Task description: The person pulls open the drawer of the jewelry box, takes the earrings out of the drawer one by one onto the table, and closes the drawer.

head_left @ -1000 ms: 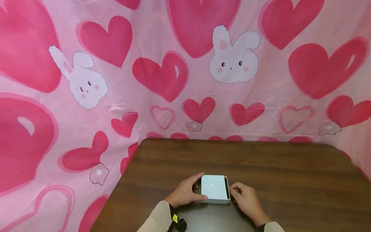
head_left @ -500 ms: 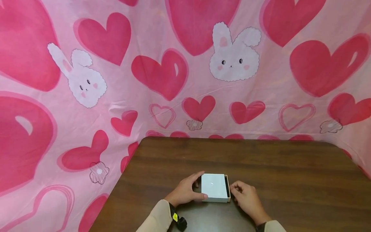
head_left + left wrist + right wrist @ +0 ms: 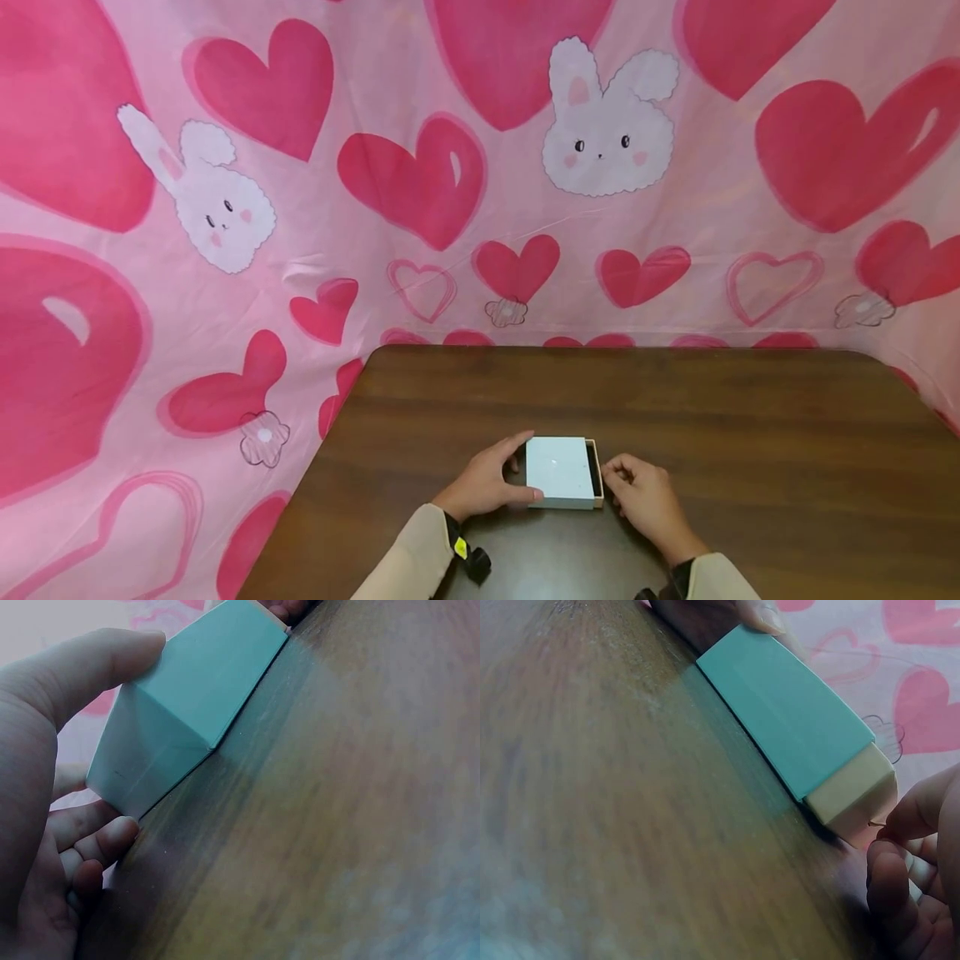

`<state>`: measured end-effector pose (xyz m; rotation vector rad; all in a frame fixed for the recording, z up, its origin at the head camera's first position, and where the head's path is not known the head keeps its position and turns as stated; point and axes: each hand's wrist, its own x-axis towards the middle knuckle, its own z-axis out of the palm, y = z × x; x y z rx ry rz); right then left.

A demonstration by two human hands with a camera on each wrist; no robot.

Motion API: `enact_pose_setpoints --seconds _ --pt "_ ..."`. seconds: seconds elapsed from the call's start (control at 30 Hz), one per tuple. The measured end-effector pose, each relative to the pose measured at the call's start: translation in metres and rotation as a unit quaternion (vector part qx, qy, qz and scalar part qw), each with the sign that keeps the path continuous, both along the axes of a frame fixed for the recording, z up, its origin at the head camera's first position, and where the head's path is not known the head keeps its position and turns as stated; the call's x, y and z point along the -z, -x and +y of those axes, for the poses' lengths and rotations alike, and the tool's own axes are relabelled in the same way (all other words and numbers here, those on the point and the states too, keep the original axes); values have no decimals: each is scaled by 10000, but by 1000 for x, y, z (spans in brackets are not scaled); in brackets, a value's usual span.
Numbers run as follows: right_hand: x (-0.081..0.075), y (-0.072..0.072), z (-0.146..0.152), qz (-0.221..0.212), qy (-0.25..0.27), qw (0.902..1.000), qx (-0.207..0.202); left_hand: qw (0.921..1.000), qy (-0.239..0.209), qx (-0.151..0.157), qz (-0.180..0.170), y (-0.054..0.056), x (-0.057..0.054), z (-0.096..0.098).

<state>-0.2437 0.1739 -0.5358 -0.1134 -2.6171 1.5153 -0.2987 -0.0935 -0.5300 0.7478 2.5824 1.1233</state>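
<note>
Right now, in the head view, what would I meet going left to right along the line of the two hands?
Left hand → pale box sleeve → protruding edge of the tan inner tray → right hand.

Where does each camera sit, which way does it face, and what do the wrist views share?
Head: worn on the head, facing forward and down at the table, box and backdrop; sleeves, left hand and right hand show.
Left wrist: on that wrist, facing the box's near side; left hand large, part of the right at top.
Right wrist: on that wrist, facing the tan tray; right hand at right, part of the left at top.
Wrist views both show the box and table.
</note>
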Motion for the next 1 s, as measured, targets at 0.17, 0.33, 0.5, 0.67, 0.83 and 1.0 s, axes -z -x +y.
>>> enact_pose_setpoints --seconds 0.17,0.33,0.5,0.67,0.83,1.0 --pt "-2 0 1 -59 -55 10000 19 10000 74 -55 -25 0 -2 1" --pt "-2 -2 1 -35 -79 9999 53 9999 56 -58 -63 -2 -3 1" --pt "-2 -2 1 -2 -58 10000 66 10000 29 -6 -39 -1 -2 1" --pt "-2 -1 1 -27 -57 9999 91 10000 9 27 2 0 -1 1" --pt "-2 1 2 -80 -59 9999 113 10000 -14 49 34 1 -1 1" --pt "-2 0 2 -87 -73 9999 104 10000 -2 -7 11 0 -1 1"
